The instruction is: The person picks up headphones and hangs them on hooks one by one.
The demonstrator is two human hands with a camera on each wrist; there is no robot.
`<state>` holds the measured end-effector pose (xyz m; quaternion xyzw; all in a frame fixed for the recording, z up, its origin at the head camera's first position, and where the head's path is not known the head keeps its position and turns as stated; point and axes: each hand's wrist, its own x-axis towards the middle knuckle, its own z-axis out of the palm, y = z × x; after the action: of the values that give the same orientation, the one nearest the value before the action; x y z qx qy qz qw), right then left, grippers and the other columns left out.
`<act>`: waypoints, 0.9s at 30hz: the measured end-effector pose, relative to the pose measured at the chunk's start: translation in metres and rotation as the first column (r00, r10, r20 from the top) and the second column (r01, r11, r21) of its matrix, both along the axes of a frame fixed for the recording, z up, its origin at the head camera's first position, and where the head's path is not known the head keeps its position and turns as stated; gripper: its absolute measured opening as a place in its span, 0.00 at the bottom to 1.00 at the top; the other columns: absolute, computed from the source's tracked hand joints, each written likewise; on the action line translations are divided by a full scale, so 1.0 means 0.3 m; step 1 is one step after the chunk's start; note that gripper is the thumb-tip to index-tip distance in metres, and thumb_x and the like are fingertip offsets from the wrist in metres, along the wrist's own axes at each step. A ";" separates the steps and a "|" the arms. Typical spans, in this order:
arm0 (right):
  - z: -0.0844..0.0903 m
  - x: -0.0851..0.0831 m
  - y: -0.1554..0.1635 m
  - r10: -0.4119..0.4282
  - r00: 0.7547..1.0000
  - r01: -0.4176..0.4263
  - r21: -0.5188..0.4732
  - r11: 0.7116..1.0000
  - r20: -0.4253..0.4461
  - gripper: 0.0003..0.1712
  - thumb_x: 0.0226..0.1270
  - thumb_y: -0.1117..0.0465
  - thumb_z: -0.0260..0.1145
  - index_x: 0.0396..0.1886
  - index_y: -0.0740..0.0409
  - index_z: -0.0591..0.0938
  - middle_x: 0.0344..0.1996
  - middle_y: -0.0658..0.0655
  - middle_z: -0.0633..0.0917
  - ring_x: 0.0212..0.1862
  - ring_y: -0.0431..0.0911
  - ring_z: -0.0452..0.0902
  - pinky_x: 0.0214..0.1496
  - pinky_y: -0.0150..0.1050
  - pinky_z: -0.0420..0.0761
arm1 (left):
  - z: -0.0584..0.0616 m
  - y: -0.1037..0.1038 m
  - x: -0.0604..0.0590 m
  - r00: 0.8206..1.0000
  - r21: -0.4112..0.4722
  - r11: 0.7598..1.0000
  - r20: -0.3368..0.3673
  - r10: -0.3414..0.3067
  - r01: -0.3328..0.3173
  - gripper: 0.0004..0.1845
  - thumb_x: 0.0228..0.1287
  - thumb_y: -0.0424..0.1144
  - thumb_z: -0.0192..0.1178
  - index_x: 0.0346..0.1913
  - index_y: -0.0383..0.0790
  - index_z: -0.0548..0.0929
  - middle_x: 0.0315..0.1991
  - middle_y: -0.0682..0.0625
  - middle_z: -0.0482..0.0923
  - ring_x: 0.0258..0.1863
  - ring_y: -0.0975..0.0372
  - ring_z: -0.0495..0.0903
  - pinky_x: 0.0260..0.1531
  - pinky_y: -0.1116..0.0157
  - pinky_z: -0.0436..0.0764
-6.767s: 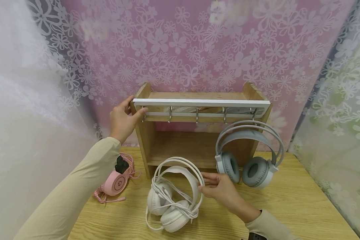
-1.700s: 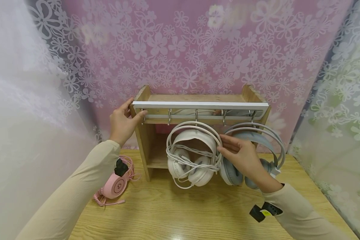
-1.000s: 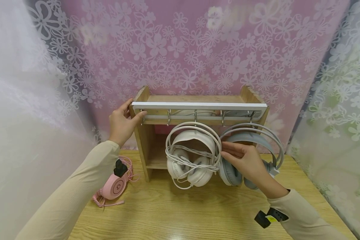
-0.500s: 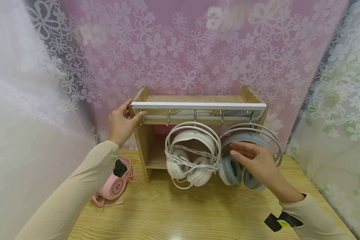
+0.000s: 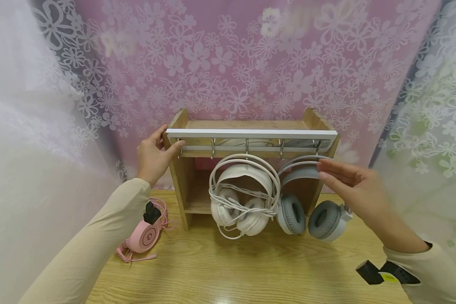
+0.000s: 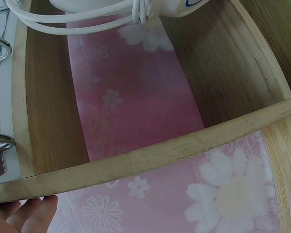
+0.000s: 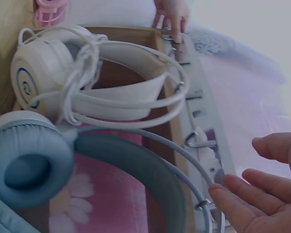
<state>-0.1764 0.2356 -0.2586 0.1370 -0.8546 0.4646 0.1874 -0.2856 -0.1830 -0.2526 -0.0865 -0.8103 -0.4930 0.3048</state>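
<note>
Now the right hand (image 5: 355, 185) is hovering with fingers straight and loose at the band of the grey headphones (image 5: 314, 198), having let go of the white headphones (image 5: 243, 196), which are hanging on the middle hook. The left hand (image 5: 154, 156) is still gripping the rack (image 5: 252, 134) at its left end, so both sets are hanging side by side while the pink headphones (image 5: 146, 233) are lying on the table (image 5: 251, 270).

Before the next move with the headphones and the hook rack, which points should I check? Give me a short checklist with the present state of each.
1. Left hand grips the left end of the wooden rack: ok.
2. White headphones hang from a hook: ok.
3. Grey headphones hang at the rack's right end: ok.
4. Right hand holds nothing, fingers straight beside the grey headband: ok.
5. Pink headphones hung up: not ok, they lie on the table.
6. Grey headband seated fully in its hook: cannot tell.
</note>
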 end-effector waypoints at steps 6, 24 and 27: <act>0.048 -0.006 0.028 -0.031 0.999 0.031 -0.003 1.000 0.020 0.26 0.68 0.55 0.64 0.64 0.55 0.76 0.52 0.35 0.82 0.50 0.22 0.75 0.45 0.16 0.75 | 0.003 0.001 0.002 1.000 -0.008 1.000 -0.004 -0.001 0.001 0.38 0.56 0.45 0.70 0.68 0.37 0.69 0.62 0.40 0.73 0.57 0.49 0.76 0.54 0.58 0.78; 0.134 -0.094 0.087 -0.126 0.991 0.126 0.006 0.992 0.036 0.32 0.65 0.48 0.66 0.68 0.46 0.72 0.61 0.46 0.78 0.56 0.27 0.73 0.43 0.14 0.72 | 0.002 0.002 0.004 1.000 -0.009 1.000 -0.002 0.006 -0.006 0.38 0.55 0.45 0.71 0.68 0.37 0.70 0.62 0.40 0.73 0.57 0.49 0.76 0.54 0.59 0.78; 0.143 -0.111 0.094 -0.155 0.987 0.152 0.049 0.987 0.049 0.33 0.65 0.44 0.65 0.69 0.42 0.70 0.63 0.53 0.75 0.59 0.32 0.73 0.41 0.14 0.71 | 0.002 0.001 0.006 1.000 -0.011 1.000 -0.002 0.009 -0.009 0.38 0.55 0.45 0.71 0.68 0.37 0.70 0.62 0.40 0.72 0.56 0.49 0.77 0.54 0.58 0.78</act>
<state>-0.2097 0.2637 -0.2158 0.0626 -0.8774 0.4329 0.1970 -0.2839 -0.1828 -0.2522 -0.0850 -0.8132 -0.4871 0.3070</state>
